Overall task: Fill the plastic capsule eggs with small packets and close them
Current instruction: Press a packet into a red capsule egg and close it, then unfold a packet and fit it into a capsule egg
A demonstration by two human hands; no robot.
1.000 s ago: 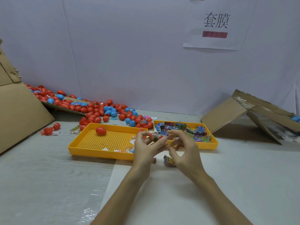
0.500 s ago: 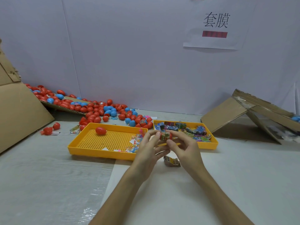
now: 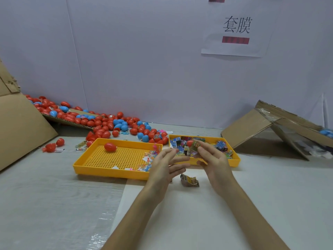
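- A large flat cardboard sheet [image 3: 21,127] leans at the far left edge.
- Two loose red eggs [image 3: 52,146] lie on the tabletop [image 3: 54,195] just in front of it.
- A long pile of red and blue capsule eggs [image 3: 108,123] runs along the foot of the back wall, part of it on a strip of cardboard.
- The left yellow tray [image 3: 82,160] has a perforated floor. A single red egg [image 3: 110,147] lies near its back left corner, and a few clear packets [image 3: 147,159] are scattered at its right end.
- The left hand [image 3: 162,168] hovers at the right end of that tray. Its fingers are loosely extended toward the right and hold nothing.
- A crumpled packet [image 3: 189,181] lies on the white sheet between the two forearms, near the front of the trays.
- The right hand [image 3: 214,163] is raised over the right yellow tray [image 3: 236,159], fingertips pinching a red capsule egg [image 3: 190,143]. A printed packet [image 3: 195,146] sits against the egg, but I cannot tell whether it is tucked inside or whether the egg is fully closed.
- The right yellow tray holds a heap of colourful small packets [image 3: 220,145].
- A paper sign [image 3: 237,27] with two printed characters is fixed to the wall above.
- A collapsed cardboard box [image 3: 252,127] lies at the far right, with a few blue eggs [image 3: 326,132] at the frame edge.
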